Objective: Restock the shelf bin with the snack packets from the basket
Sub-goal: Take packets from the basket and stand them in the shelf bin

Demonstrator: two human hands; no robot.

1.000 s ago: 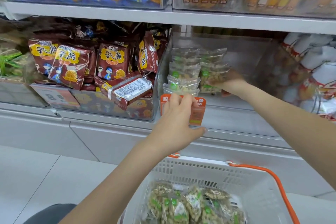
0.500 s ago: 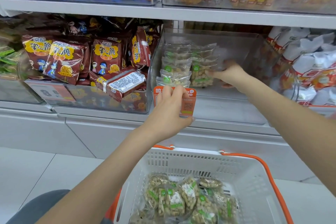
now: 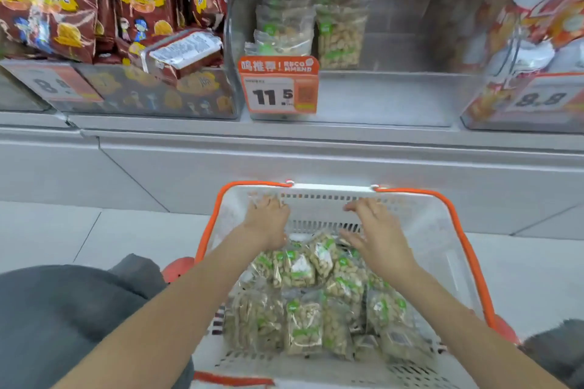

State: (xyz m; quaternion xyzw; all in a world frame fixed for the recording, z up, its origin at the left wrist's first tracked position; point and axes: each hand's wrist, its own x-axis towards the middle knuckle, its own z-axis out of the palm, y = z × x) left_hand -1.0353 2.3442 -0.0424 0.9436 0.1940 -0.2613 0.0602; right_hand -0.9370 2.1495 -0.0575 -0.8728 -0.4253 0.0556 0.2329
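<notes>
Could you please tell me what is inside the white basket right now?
The basket holds a pile of clear snack packets with green labels. Whatever lies beneath the pile is covered.

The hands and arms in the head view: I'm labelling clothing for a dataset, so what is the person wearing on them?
Nothing shows on either. The left hand and right hand are bare: no gloves, and no rings, watch or bands visible. Both forearms are uncovered as far as the frame's bottom edge, with no sleeve in view.
</notes>
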